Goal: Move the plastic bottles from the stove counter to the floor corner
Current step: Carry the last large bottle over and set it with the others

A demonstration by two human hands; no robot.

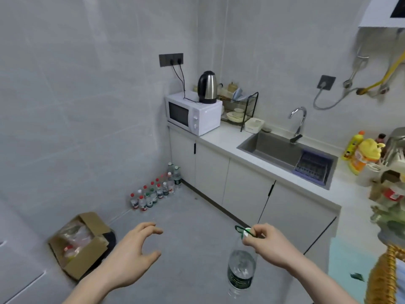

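Note:
A large clear plastic bottle [241, 268] with a dark green label hangs upright over the floor at the lower middle. My right hand [266, 243] pinches its green carry loop and white cap at the top. My left hand [137, 250] hovers to the left of it, empty, fingers curled apart. Several small plastic bottles [154, 193] with red, green and white caps stand in rows on the floor against the left wall, reaching to the corner by the cabinets. More bottles [394, 194] show blurred on the counter at the right edge.
An open cardboard box [81, 244] with plastic bags sits on the floor at the left, over a dark round object. White cabinets [245, 187] run along the right, with a sink [282, 150], microwave [192, 114] and kettle [207, 87] on the counter.

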